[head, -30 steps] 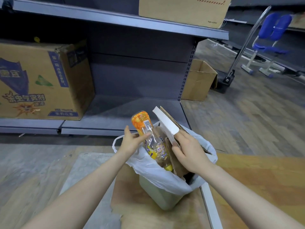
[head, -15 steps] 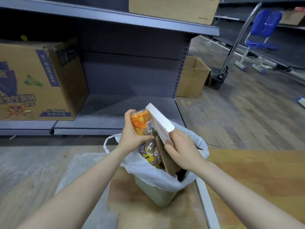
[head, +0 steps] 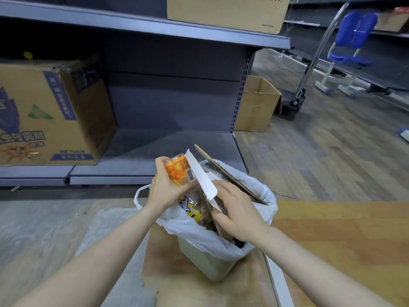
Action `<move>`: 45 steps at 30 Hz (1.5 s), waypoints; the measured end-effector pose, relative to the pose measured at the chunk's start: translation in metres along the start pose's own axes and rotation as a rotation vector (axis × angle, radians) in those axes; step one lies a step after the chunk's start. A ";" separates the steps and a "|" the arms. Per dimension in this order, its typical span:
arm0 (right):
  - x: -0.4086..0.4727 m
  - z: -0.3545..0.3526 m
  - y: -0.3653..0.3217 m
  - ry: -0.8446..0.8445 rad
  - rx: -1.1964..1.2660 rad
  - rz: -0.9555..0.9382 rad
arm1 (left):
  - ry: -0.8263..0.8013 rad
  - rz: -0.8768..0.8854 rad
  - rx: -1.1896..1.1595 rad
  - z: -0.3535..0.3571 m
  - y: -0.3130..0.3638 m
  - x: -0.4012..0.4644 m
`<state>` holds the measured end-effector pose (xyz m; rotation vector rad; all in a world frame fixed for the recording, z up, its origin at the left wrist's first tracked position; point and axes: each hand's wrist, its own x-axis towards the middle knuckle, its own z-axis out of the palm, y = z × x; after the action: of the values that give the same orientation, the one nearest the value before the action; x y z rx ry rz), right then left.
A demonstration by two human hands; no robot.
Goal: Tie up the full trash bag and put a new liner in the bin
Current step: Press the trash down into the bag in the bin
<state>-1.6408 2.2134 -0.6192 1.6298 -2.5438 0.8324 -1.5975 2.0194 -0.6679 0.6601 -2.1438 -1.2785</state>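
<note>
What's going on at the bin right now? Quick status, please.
Left hand grips orange-labelled bottle; right hand on cardboard in the bag. White trash bag untied, in bin. Bottle, white card, corrugated cardboard stick out above rim.

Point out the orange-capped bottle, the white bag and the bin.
bottle (head: 178, 171), head view, on its orange label
white bag (head: 199, 235), head view, on its folded-over front edge
bin (head: 210, 264), head view, on its pale green wall

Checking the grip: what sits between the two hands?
In the head view, the white card stands between the left hand, which grips the bottle, and the right hand.
</note>
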 end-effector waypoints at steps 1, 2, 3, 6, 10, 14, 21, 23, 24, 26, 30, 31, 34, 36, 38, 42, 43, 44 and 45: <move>0.000 -0.001 0.000 0.008 0.017 0.003 | 0.005 0.009 -0.034 -0.003 -0.001 -0.001; 0.000 -0.001 0.000 0.017 0.030 0.005 | 0.001 0.013 -0.063 -0.005 -0.001 -0.001; 0.000 -0.001 0.000 0.018 0.038 0.007 | -0.007 0.017 -0.074 -0.006 -0.001 -0.003; 0.000 0.002 0.000 0.006 0.026 -0.009 | 0.001 0.021 -0.045 -0.003 -0.001 -0.008; -0.003 0.011 0.000 -0.037 -0.027 -0.017 | 0.066 -0.017 -0.003 0.001 -0.003 -0.020; -0.003 0.021 0.001 -0.051 -0.037 -0.012 | 0.092 -0.034 0.130 0.006 0.000 -0.020; -0.006 0.007 -0.003 -0.028 -0.139 -0.092 | -0.047 -0.026 0.090 -0.002 0.000 -0.020; -0.005 -0.011 0.007 0.092 -0.082 -0.110 | -0.093 -0.055 -0.122 -0.004 0.002 -0.021; -0.005 -0.019 0.014 0.154 -0.033 -0.106 | -0.106 -0.069 -0.220 -0.004 0.002 -0.021; -0.007 -0.033 0.034 0.292 0.058 -0.070 | -0.102 -0.088 -0.328 -0.004 0.001 -0.021; -0.016 -0.043 0.091 0.449 0.092 0.230 | -0.083 -0.137 -0.317 -0.014 0.000 -0.019; -0.021 -0.041 0.107 0.423 0.080 0.327 | -0.063 -0.144 -0.285 -0.018 -0.002 -0.018; -0.037 -0.036 0.145 0.201 0.052 0.537 | 0.018 -0.131 -0.122 -0.033 -0.010 -0.016; -0.044 -0.029 0.159 0.072 0.096 0.616 | 0.050 -0.130 -0.009 -0.041 -0.019 -0.019; -0.046 -0.017 0.160 0.022 0.259 0.652 | 0.100 -0.155 0.119 -0.047 -0.031 -0.026; -0.046 0.001 0.151 0.115 0.471 0.752 | 0.140 -0.461 0.164 -0.039 -0.043 -0.039; -0.046 0.003 0.151 0.137 0.493 0.764 | 0.102 -0.591 0.089 -0.036 -0.044 -0.040; -0.047 0.004 0.152 0.142 0.503 0.773 | 0.042 -0.713 -0.016 -0.033 -0.042 -0.041; -0.048 0.004 0.153 0.131 0.511 0.782 | -0.035 -0.816 -0.155 -0.031 -0.040 -0.041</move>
<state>-1.7475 2.3009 -0.7013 0.5028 -3.0242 1.6675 -1.5416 2.0095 -0.6998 1.5412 -1.8113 -1.8343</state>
